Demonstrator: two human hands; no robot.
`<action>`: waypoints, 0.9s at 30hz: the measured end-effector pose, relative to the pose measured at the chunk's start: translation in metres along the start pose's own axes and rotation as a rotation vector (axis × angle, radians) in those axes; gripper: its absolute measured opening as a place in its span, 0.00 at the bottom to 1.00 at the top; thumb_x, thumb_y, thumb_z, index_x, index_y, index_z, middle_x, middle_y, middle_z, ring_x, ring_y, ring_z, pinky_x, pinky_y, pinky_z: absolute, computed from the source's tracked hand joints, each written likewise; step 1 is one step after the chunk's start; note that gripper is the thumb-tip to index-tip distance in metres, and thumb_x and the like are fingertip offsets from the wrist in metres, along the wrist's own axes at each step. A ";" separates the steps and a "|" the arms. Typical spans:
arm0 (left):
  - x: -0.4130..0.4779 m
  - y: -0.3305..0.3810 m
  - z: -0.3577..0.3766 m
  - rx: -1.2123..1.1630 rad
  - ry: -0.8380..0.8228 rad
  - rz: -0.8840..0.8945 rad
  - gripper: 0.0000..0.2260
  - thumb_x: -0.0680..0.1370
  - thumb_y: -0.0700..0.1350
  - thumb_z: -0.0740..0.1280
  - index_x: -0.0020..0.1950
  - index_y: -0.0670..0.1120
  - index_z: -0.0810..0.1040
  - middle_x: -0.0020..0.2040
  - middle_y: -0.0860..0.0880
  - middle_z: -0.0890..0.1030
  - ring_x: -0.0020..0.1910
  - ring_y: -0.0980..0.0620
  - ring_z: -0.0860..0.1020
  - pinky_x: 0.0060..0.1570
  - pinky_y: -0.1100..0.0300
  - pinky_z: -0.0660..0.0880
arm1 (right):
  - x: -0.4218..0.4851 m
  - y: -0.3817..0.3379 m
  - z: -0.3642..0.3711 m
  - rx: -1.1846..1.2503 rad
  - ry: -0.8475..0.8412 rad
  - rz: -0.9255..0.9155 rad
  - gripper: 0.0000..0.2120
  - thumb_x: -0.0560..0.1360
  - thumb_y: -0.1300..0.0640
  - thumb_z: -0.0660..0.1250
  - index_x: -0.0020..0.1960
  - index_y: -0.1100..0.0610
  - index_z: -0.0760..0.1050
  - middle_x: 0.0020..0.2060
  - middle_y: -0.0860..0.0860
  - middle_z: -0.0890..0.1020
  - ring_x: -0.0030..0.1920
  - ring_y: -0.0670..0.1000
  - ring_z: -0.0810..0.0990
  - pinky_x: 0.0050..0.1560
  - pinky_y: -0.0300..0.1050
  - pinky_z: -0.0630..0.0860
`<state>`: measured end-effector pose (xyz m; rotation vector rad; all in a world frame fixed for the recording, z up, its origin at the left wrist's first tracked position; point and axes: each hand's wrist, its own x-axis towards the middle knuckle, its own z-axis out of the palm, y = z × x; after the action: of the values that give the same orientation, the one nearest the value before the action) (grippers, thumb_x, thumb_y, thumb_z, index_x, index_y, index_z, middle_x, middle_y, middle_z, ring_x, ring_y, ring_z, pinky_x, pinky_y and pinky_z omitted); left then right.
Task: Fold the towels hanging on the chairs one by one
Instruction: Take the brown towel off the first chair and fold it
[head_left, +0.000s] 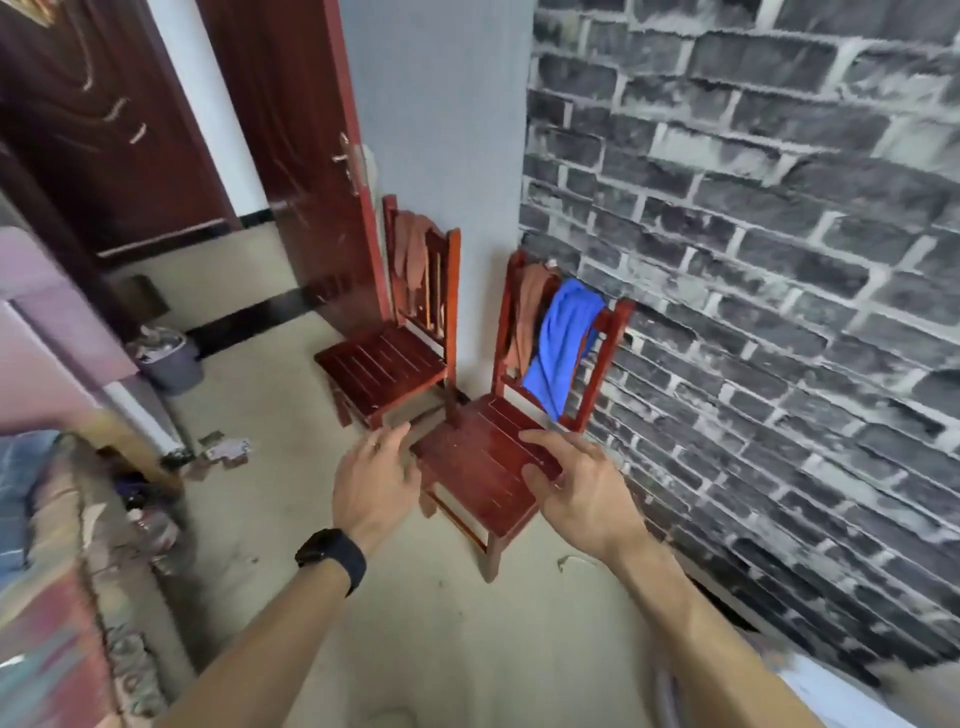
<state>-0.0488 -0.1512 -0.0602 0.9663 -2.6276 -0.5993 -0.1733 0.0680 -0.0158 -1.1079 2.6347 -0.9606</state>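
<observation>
A: Where are the towels hanging?

B: A blue towel (558, 345) and a brown towel (524, 317) are draping over the near chair's (467, 467) backrest. A second brown towel (413, 254) is hanging on the far chair (384, 369).

A: And the hands?

B: The left hand (371, 480) and right hand (582, 486) are reaching over the near seat, fingers spread and holding nothing. They're probably heading for the blue one, since it's closest.

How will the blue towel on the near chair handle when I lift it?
The blue towel drapes in soft folds over the backrest, so probably floppy and light. A brown towel hangs right beside it, so lifting may drag that too.
</observation>
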 end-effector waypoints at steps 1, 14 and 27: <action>0.012 -0.010 -0.009 0.009 0.009 -0.025 0.24 0.78 0.47 0.66 0.74 0.49 0.69 0.71 0.46 0.74 0.71 0.46 0.70 0.69 0.49 0.68 | 0.019 -0.009 0.004 -0.011 -0.007 -0.035 0.18 0.77 0.51 0.67 0.67 0.43 0.75 0.63 0.46 0.79 0.62 0.54 0.77 0.68 0.42 0.67; 0.172 -0.067 -0.084 0.096 0.224 -0.241 0.25 0.79 0.48 0.62 0.76 0.50 0.65 0.75 0.46 0.69 0.74 0.44 0.65 0.72 0.45 0.63 | 0.253 -0.059 0.042 0.022 -0.141 -0.340 0.18 0.79 0.50 0.66 0.69 0.43 0.74 0.61 0.45 0.78 0.63 0.51 0.75 0.60 0.43 0.71; 0.267 -0.140 -0.093 0.014 0.303 -0.465 0.27 0.75 0.54 0.59 0.75 0.54 0.66 0.74 0.47 0.70 0.71 0.43 0.69 0.68 0.42 0.67 | 0.417 -0.100 0.111 0.038 -0.263 -0.454 0.18 0.80 0.47 0.64 0.70 0.41 0.72 0.68 0.42 0.75 0.69 0.49 0.71 0.70 0.46 0.67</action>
<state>-0.1323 -0.4522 -0.0139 1.5554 -2.1519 -0.4833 -0.3770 -0.3249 0.0075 -1.7339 2.1915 -0.8515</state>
